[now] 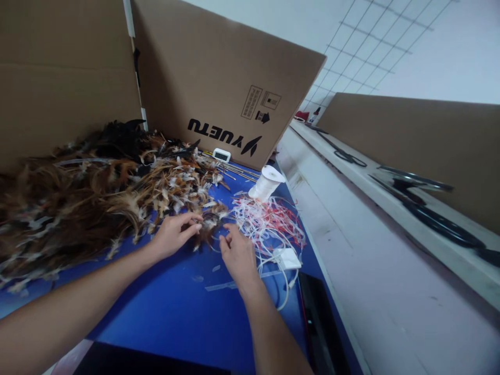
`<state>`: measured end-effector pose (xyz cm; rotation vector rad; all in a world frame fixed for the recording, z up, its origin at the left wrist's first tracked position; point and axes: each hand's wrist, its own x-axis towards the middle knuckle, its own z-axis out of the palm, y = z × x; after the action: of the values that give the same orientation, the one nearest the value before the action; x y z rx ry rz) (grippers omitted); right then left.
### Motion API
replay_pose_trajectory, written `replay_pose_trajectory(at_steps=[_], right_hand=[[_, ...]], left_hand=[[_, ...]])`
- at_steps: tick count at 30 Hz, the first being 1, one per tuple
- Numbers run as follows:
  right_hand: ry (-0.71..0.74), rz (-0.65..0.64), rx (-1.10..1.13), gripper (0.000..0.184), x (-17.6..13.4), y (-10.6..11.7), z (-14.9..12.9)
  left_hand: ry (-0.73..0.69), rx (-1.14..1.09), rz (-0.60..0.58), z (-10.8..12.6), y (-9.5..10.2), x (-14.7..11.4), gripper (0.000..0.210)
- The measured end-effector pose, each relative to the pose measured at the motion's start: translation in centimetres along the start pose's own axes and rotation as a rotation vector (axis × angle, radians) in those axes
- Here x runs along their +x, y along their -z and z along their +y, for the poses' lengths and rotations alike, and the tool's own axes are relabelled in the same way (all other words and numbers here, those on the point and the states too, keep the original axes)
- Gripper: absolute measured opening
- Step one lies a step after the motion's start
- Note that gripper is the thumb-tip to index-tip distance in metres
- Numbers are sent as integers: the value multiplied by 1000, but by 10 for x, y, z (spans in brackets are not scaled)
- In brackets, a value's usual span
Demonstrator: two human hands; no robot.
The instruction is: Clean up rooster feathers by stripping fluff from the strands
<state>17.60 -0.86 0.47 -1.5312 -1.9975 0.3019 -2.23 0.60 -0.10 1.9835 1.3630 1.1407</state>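
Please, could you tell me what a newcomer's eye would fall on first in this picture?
Probably the large heap of brown and black feathers, spread over the left side of the blue table. Behind it stands tall cardboard with "YUETU" printed upside down. To the right, a white spool stands just behind tangled white and red strips.

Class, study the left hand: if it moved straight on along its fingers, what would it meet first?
The left hand would most likely meet the small feather tuft right in front of it; depth is unclear, so they may already touch.
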Motion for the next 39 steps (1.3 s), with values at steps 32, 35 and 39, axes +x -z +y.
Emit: replay_pose_trajectory(at_steps=[32, 35, 39], right_hand=[[168, -73, -96, 15, 1, -9, -9], [156, -22, -40, 15, 1, -6, -9], [121, 45, 60, 15, 1, -3, -10]], left_hand=[[-65, 506, -82, -15, 8, 7, 16], [-51, 500, -84, -15, 9, 7, 17], [-74, 398, -14, -10, 10, 6, 15]])
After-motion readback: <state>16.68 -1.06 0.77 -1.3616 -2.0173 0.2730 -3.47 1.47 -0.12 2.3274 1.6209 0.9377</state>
